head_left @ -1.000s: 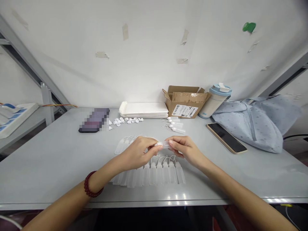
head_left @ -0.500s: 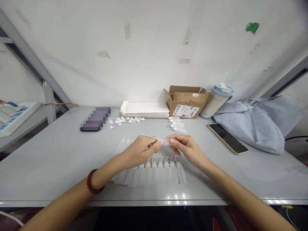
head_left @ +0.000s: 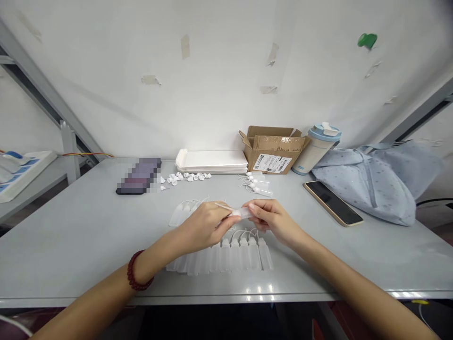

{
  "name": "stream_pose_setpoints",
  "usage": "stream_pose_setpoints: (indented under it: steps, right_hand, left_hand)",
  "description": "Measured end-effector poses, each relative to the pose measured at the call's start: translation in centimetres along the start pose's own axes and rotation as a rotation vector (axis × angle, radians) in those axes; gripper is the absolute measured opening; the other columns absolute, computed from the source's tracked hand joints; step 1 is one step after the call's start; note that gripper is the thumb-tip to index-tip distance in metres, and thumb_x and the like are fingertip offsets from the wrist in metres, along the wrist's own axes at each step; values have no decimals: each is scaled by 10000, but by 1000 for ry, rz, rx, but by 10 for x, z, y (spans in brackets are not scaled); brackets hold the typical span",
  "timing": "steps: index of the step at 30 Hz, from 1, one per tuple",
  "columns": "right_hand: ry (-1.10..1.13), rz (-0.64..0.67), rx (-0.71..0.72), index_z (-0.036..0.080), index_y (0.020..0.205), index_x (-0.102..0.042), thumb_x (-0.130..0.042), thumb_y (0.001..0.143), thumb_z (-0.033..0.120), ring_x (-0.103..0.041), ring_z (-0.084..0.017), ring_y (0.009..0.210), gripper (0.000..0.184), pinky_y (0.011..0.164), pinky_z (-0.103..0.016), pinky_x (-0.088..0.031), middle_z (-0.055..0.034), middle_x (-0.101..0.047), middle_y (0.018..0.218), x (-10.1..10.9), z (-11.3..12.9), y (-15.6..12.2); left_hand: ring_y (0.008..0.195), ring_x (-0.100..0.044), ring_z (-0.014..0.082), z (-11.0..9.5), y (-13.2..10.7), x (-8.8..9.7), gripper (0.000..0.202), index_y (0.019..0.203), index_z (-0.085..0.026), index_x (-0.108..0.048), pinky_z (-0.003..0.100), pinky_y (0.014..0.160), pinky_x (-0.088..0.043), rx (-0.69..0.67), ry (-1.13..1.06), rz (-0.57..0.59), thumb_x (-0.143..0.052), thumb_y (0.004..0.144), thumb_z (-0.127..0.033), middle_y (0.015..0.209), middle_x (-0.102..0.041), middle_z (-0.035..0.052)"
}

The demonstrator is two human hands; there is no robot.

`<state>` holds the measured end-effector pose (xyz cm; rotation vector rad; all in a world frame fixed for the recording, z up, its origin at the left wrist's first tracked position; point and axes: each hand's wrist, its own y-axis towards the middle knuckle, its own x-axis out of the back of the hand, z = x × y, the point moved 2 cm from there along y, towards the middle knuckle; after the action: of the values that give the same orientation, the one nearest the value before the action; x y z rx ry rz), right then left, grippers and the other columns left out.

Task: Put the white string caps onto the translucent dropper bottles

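Shift: small translucent plastic bottle (head_left: pixel 245 213) now slants, left end lower.
Left hand (head_left: pixel 204 224): I pinch its white end.
Right hand (head_left: pixel 272 215): I grip its other end.

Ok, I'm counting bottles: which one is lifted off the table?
The held bottle, between the left hand and the right hand; the other visible bottles lie on the table.

Left hand (head_left: pixel 205 224), right hand (head_left: pixel 272 215) close together, both pinching.

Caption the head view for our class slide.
Left hand and right hand hold a small, translucent plastic bottle above a glossy grey table.
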<state>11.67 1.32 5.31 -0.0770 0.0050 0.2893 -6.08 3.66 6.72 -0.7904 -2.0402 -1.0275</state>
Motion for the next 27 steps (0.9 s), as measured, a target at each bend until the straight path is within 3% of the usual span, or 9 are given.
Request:
stream_pose_setpoints:
  steps: [6, 11, 16, 20, 24, 27]
  right_hand:
    - [219, 72, -235, 170, 591, -418, -626, 801, 452, -163, -10, 370, 409, 367, -198, -186, 95, -312, 509, 3, -9, 3]
    - [224, 61, -263, 176, 575, -403, -647, 782, 456, -141, -7, 353, 426, 342, -187, -176, 108, -292, 480, 3, -9, 3]
    - [57, -44, -117, 159, 584, -471, -610, 789, 501, -301, -32, 383, 422, 412, -205, -277, 75, -379, 505, 5, -6, 5]
    - [-166, -247, 39, 148, 603, -540, -567, 806, 507, -434, -73, 479, 413, 525, -238, -365, 17, -519, 571, 26, -1, 9]
    - [-402, -469, 101, 141, 826, -633, -569, 788, 463, -492, -104, 528, 331, 564, -258, -402, -18, -617, 675, 56, 3, 13]
    - [-582, -498, 56, 122, 943, -636, -549, 789, 416, -541, -131, 561, 342, 587, -274, -421, -50, -659, 734, 69, 0, 17]
  left_hand:
    - [595, -443, 152, 2, -3, -6, 306, 712, -155, -498, 277, 562, -354, -116, 263, -4, -356, 969, -239, 650, -522, 27]
    - [601, -458, 157, 1, -3, -7, 307, 718, -153, -504, 276, 561, -366, -138, 281, -11, -352, 970, -239, 656, -527, 31]
    - [659, -533, 170, 13, 0, -3, 267, 808, -152, -564, 280, 600, -397, 68, 166, 80, -387, 956, -287, 722, -583, 39]
    - [773, -584, 190, 31, 1, 11, 270, 865, -166, -596, 302, 694, -428, 252, 136, 104, -370, 947, -288, 837, -644, 53]
    - [822, -590, 234, 54, -3, 31, 291, 803, -164, -595, 335, 707, -431, 399, 346, 109, -342, 920, -251, 833, -651, 72]
    - [922, -586, 281, 75, -11, 47, 280, 874, -160, -620, 346, 710, -439, 506, 548, 138, -346, 893, -217, 897, -657, 105]
